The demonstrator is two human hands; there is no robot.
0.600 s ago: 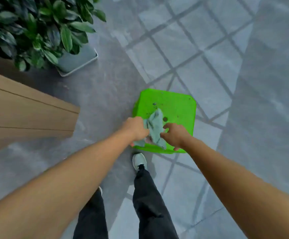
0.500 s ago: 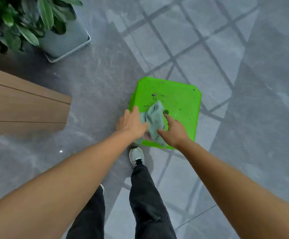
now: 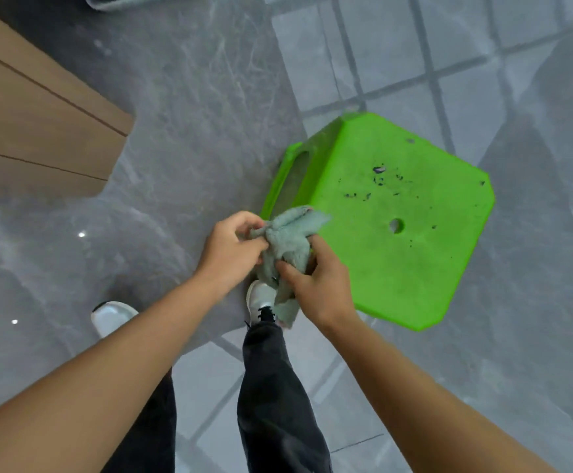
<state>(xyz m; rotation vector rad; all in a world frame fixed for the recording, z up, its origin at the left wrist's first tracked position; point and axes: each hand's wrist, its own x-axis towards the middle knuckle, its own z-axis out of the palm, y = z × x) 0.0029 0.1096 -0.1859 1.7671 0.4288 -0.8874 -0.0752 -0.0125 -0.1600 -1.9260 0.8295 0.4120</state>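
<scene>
Both hands, left hand (image 3: 232,249) and right hand (image 3: 316,285), pinch and bunch the cloth (image 3: 287,244) at frame centre; next, probably, wiping the specks off the green stool (image 3: 397,240) needs a flat pad.

Your bare left forearm (image 3: 107,370) and right forearm (image 3: 415,387) enter from the lower corners and converge at mid-view. Your left hand (image 3: 230,249) is curled, fingertips and thumb pinching the upper part of the cloth (image 3: 285,240). Your right hand (image 3: 316,285), just beside it and slightly lower, shows its back, with thumb and fingers curled round the cloth's lower part.
</scene>
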